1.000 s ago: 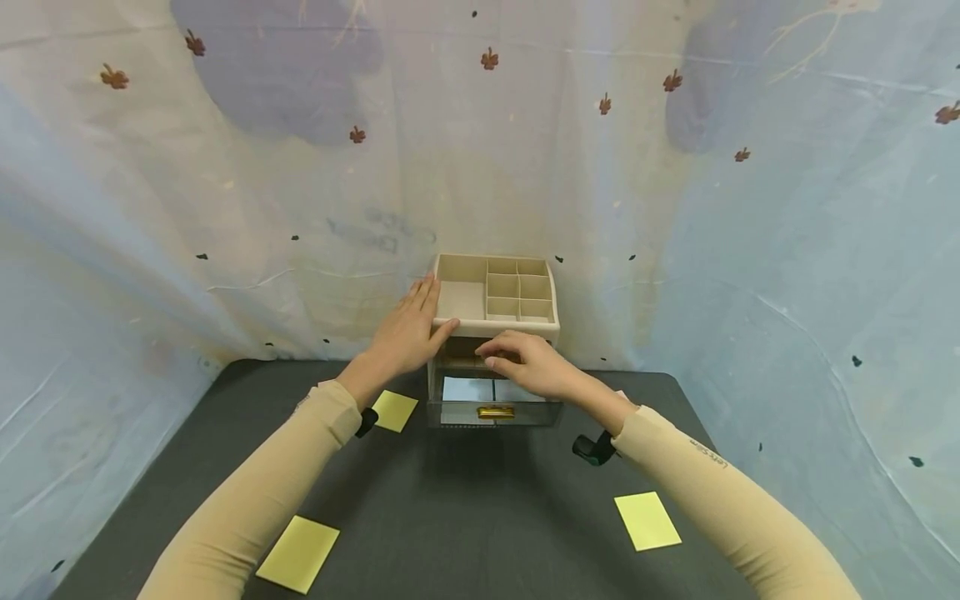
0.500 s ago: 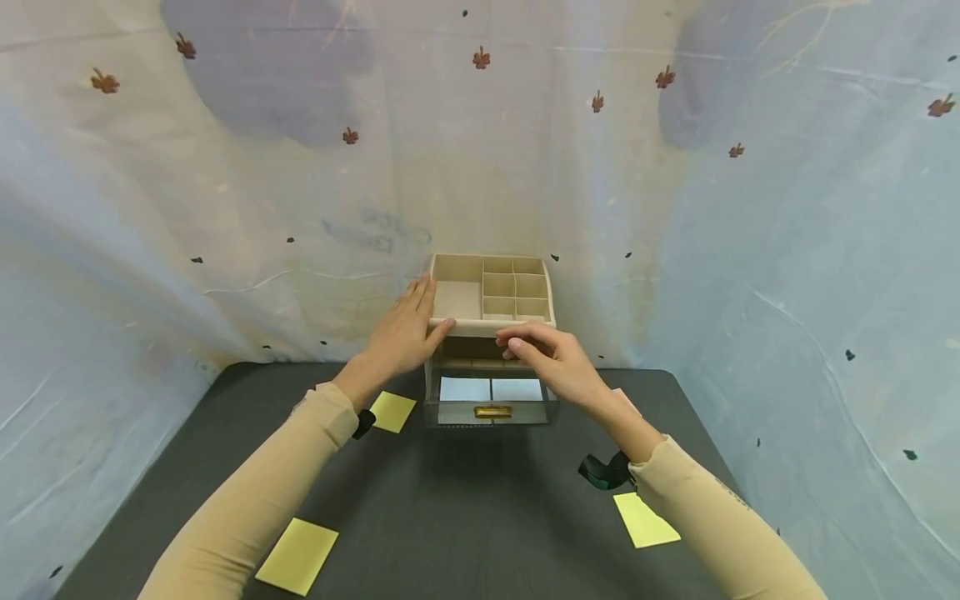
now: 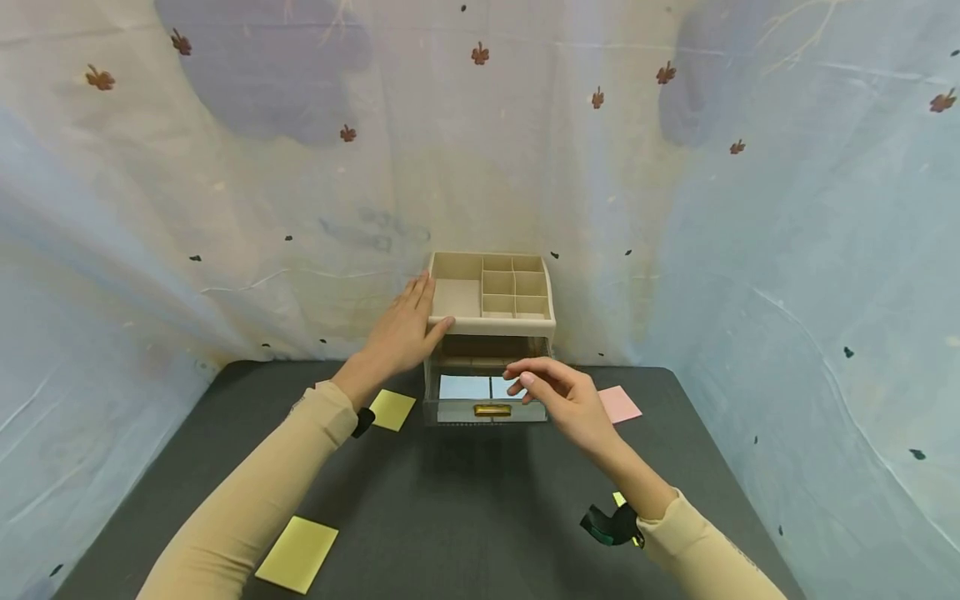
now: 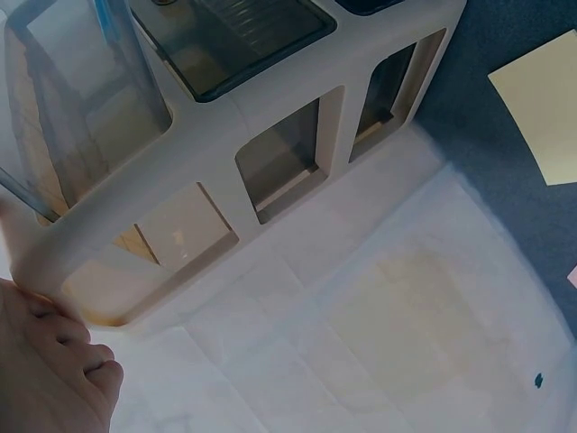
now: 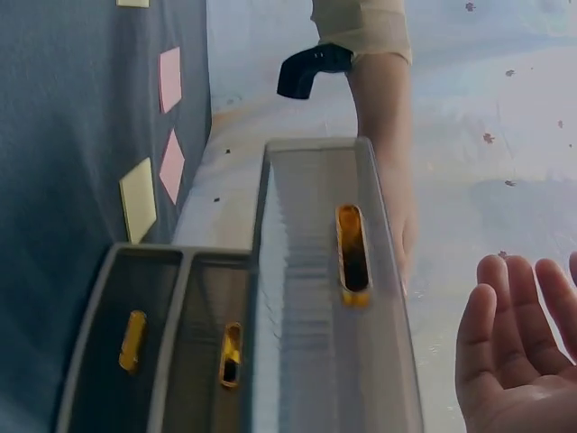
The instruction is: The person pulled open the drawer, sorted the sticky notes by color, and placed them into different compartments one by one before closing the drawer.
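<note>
A cream desk organizer (image 3: 491, 326) with a divided top tray stands at the back of the table. Its clear upper drawer (image 3: 450, 412), with a gold handle (image 3: 492, 411), sticks out at the front; pale panels show inside it. My left hand (image 3: 399, 332) rests on the organizer's left side, thumb on the front edge. Apart from the drawer's right end, my right hand (image 3: 566, 402) hovers with relaxed fingers, holding nothing. In the right wrist view, the pulled-out drawer (image 5: 302, 298) stands forward of two lower drawers, and the right hand (image 5: 518, 347) is beside it.
Yellow paper squares lie at left, near (image 3: 297, 554) and far (image 3: 393, 410). A pink square (image 3: 619, 404) lies right of the organizer. Another yellow square (image 3: 618, 499) is mostly hidden by the right wrist's black strap (image 3: 611, 525). A patterned curtain (image 3: 480, 167) hangs behind the table.
My right hand has moved right and down, away from the organizer's front, uncovering the drawer and the pink square. The left hand and drawer stay put.
</note>
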Action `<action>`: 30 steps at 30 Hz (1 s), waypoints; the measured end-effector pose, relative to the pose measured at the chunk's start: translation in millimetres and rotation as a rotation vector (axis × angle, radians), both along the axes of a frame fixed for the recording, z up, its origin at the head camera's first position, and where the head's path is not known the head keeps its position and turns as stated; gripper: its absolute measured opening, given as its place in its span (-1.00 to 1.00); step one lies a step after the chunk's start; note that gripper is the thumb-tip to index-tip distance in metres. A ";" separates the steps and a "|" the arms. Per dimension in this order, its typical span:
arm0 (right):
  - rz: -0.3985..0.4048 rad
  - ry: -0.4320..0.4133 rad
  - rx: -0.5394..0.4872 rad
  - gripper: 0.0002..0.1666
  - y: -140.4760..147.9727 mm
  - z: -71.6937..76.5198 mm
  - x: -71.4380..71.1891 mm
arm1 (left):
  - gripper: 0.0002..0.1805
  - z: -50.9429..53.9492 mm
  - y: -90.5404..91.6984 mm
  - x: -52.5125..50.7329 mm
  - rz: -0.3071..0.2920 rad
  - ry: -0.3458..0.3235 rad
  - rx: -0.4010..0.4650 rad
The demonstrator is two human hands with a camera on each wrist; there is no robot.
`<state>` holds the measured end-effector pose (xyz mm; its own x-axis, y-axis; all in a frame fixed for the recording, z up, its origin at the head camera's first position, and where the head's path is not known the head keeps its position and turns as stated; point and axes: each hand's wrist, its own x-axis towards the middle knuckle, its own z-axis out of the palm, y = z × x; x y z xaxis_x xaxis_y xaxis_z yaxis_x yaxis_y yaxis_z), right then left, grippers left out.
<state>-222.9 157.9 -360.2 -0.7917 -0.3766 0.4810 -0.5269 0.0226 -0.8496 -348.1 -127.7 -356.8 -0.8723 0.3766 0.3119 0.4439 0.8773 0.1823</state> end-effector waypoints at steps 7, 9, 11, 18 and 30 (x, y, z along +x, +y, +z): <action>0.020 -0.013 -0.031 -0.74 2.0 -28.8 14.1 | -0.06 -0.3 -0.2 0.7 0.000 -0.007 0.010; 0.021 -0.024 -0.030 -0.74 1.6 -37.2 17.0 | -0.06 0.0 -0.2 0.9 0.000 -0.004 0.011; 0.012 -0.046 -0.024 -0.75 0.8 -44.7 19.7 | -0.07 0.6 -0.1 1.5 0.000 -0.003 0.010; -0.017 -0.125 0.003 -0.75 -0.8 -67.6 23.7 | -0.05 1.6 0.0 0.6 -0.003 -0.002 -0.003; -0.013 -0.257 0.013 -0.59 -12.7 -86.9 18.6 | -0.06 2.6 -0.4 2.5 -0.002 -0.005 -0.001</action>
<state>-204.2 145.3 -447.2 -0.8921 -0.3703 0.2588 -0.2934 0.0394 -0.9552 -345.6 -128.1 -354.2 -0.8734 0.3783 0.3069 0.4443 0.8769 0.1835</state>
